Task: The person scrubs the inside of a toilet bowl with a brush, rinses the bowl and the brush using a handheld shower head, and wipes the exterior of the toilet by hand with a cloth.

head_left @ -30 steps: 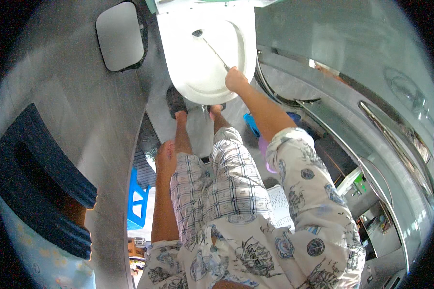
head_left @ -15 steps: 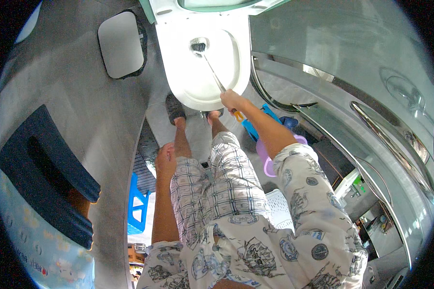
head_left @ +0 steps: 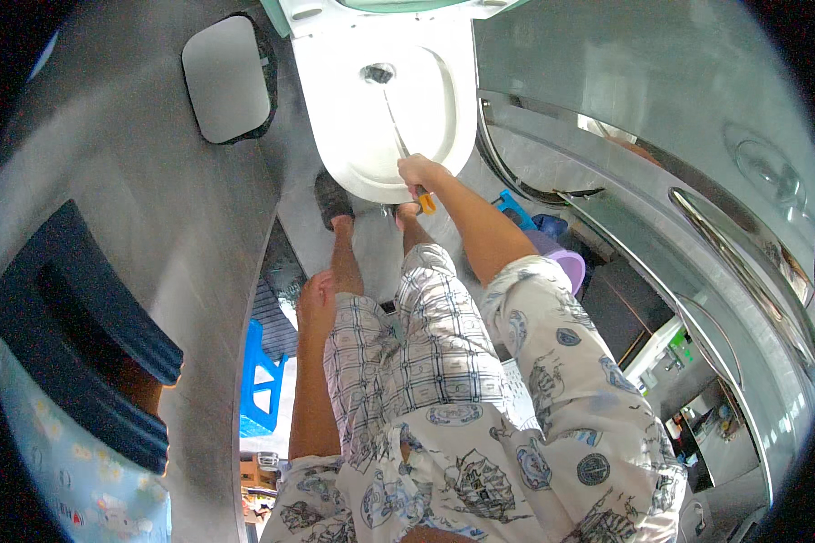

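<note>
Head view: my right hand point(head_left: 420, 173) is closed around the long-handled brush point(head_left: 393, 123), its orange end poking out below my fist. The brush slants across the white toilet bowl point(head_left: 333, 127), its far end at the drain opening. My left hand point(head_left: 316, 303) is down by my left knee; I cannot tell how far open it is or whether it holds anything. My right sleeve point(head_left: 527, 276) partly covers a lilac bucket point(head_left: 570, 270), with a blue plastic thing point(head_left: 514, 209) near it. Dark towels point(head_left: 91, 290) hang on the left, below a rounded grey panel point(head_left: 226, 80). A blue stool point(head_left: 261, 409) stands beyond my left forearm.
</note>
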{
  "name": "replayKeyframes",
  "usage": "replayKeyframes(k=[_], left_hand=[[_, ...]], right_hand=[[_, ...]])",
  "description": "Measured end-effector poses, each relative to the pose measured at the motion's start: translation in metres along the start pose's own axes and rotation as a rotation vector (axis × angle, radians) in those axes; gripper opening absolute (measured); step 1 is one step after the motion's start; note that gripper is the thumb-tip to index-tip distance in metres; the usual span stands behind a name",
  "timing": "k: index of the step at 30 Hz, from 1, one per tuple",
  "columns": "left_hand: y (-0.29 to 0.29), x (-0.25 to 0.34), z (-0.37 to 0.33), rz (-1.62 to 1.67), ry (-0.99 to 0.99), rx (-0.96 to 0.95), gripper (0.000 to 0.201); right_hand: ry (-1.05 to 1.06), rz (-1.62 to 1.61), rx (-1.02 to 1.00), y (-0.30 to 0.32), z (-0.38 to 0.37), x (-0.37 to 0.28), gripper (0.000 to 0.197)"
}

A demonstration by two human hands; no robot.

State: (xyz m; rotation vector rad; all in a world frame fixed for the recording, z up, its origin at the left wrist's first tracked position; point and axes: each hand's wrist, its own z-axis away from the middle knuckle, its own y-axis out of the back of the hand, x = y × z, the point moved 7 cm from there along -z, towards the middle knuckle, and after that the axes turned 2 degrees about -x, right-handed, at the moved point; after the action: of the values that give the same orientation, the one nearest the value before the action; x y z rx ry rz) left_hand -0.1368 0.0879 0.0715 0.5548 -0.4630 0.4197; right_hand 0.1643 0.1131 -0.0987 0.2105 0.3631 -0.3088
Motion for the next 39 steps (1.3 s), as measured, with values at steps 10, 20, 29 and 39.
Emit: replayKeyframes(k=[10, 20, 29, 39], left_hand=[[0.0, 0.002, -0.006, 0.063, -0.079, 0.042, 0.022], [-0.01, -0.024, 0.004, 0.039, -0.093, 0.037, 0.023], [0.004, -0.003, -0.005, 0.039, -0.103, 0.052, 0.023], [-0.041, 0.112, -0.018, 0.311, -0.118, -0.183, 0.029]], right_hand=[[-0.103, -1.88, -0.077, 0.006, 0.042, 0.006, 0.032], [-0.441, -0.818, 0.771, 0.001, 0.053, -0.023, 0.042], [-0.19, -1.702, 0.195, -0.091, 0.091, -0.026, 0.029], [-0.197, -1.697, 0.621, -0.052, 0.135, -0.026, 0.036]])
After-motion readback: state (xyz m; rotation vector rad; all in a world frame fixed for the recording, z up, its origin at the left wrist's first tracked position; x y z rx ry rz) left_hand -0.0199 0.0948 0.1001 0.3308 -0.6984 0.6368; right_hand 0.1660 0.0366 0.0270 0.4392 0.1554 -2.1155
